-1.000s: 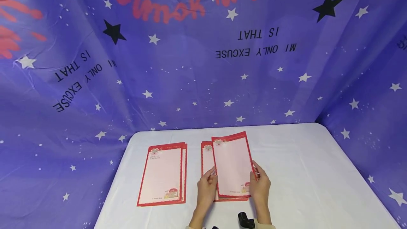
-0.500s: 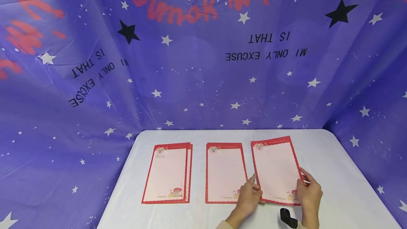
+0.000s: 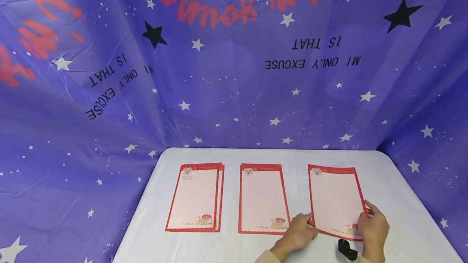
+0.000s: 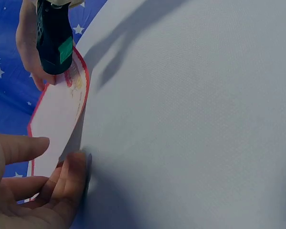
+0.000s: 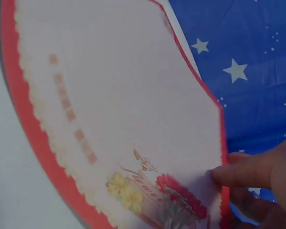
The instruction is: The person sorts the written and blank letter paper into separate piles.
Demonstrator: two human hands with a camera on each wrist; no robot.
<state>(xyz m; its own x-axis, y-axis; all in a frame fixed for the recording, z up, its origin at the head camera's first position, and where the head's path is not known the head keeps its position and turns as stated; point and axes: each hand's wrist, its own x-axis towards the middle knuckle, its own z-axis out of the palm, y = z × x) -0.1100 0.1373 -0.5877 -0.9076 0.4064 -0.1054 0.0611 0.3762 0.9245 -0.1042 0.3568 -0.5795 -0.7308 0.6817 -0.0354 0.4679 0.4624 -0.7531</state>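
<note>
On the right of the table in the head view, a pink sheet of letter paper (image 3: 336,202) with a red scalloped border bends slightly upward. My right hand (image 3: 373,226) pinches its right edge near the lower corner, thumb (image 5: 243,171) on top and fingers curled beneath. By the lower left corner is my left hand (image 3: 301,230). The left wrist view shows its thumb (image 4: 26,147) apart from its fingers (image 4: 68,179), with the sheet's edge between them. Red flowers and a small picture are printed near the lower right corner.
A matching sheet (image 3: 261,202) lies in the middle with red edges showing beneath it. Farther left, a slightly fanned stack of such sheets (image 3: 197,198) rests on the white tabletop (image 3: 146,230). A purple star-printed cloth (image 3: 234,92) hangs behind and at both sides.
Both hands have carried the top sheet rightward from over the middle sheets and lowered it toward the table. The left hand's grasp has loosened. The view has shifted slightly.
</note>
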